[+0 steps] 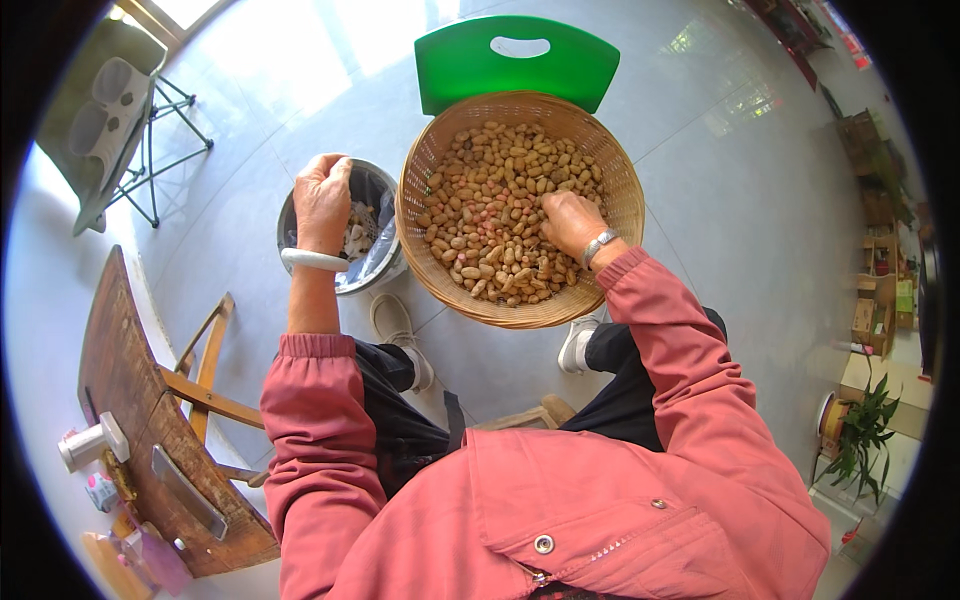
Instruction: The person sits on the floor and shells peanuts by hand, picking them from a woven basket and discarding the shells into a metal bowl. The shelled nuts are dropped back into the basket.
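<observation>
A round wicker basket (630, 202) holds many unshelled peanuts (517, 165), with some pink shelled kernels (487, 217) among them near the middle. My right hand (574, 225) is in the basket at its right side, fingertips bent down onto the peanuts; whether it grips one is hidden. To the left of the basket is a round bin (386, 281) with a plastic liner and peanut shells (360, 229) in it. My left hand (324, 199) is above the bin's left part, its fingers curled in with the thumb against them; what they may hold cannot be seen.
Beyond the basket is a green plastic chair back (457, 71) with a handle slot. At the left stand a worn wooden table (142, 360) bearing a phone-like slab (187, 491) and small items, and a folding chair (105, 135). A potted plant (866, 431) is at the far right.
</observation>
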`<state>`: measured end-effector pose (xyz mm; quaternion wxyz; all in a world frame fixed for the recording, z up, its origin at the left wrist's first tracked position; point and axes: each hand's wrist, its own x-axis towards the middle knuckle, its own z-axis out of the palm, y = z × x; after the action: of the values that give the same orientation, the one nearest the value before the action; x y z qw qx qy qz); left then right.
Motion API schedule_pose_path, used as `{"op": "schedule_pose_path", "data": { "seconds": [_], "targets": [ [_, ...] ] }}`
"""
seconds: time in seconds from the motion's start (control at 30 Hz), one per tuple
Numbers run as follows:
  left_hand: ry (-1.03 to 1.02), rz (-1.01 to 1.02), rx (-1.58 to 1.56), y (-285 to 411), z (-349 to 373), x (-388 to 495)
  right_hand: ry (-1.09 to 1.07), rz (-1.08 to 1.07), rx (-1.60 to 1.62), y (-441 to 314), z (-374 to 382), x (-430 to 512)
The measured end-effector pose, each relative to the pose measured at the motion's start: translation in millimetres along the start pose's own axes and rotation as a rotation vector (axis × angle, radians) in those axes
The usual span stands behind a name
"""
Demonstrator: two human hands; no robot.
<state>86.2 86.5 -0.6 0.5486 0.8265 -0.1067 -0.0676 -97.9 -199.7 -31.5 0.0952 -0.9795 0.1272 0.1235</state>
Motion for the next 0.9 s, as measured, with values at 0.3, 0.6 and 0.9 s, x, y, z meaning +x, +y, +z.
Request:
{"op": "schedule_pose_path", "data": {
  "seconds": [0.3, 0.6, 0.9],
  "targets": [
    [-0.548, -0.203, -0.498, 31.8, 57.7, -37.9, -0.066, -0.064, 0.945, 2.4, -35.9, 0.6],
    [-0.79, -0.389, -0.747, 45.1, 88.6, -61.3, 0.078, -0.245, 1.224, -32.7, -47.2, -6.0],
    [-0.722, -0.351, -0.897, 43.6, 85.6, -58.0, 0.328, -0.406, 0.964, -44.8, -54.1, -11.1]
  ]
}}
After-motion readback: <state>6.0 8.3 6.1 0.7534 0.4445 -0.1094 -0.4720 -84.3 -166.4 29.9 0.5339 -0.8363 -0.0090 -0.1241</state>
